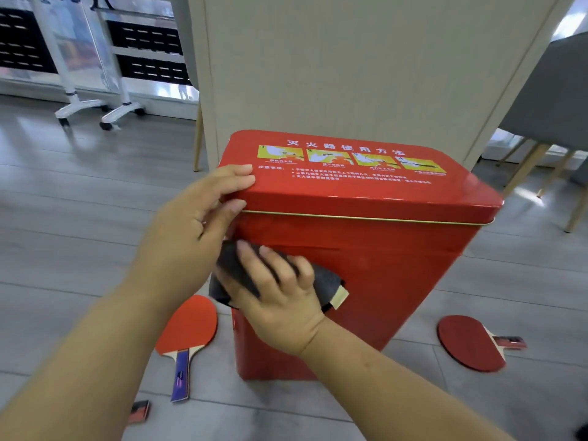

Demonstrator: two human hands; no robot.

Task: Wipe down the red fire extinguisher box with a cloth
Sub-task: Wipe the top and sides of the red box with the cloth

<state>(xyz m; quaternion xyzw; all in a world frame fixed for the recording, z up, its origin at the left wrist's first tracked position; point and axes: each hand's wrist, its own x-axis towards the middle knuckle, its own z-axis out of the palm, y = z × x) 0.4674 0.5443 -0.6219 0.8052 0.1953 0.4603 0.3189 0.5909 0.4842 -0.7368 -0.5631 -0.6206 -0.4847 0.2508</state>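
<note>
A tall red fire extinguisher box (397, 275) stands on the grey floor against a beige pillar, its lid printed with yellow instruction pictures. My left hand (197, 218) grips the lid's near left corner, fingers on top and thumb on the rim. My right hand (273, 291) presses a dark grey cloth (324, 281) flat against the upper left of the box's front face. A beige tag hangs at the cloth's right edge. The hand covers most of the cloth.
A red table tennis paddle (187, 332) lies on the floor left of the box, and another paddle (467, 342) lies to the right. A small red item (138, 412) lies near the bottom left. The pillar (350, 74) rises behind; chair legs (525, 173) stand at right, wheeled stands (95, 109) at far left.
</note>
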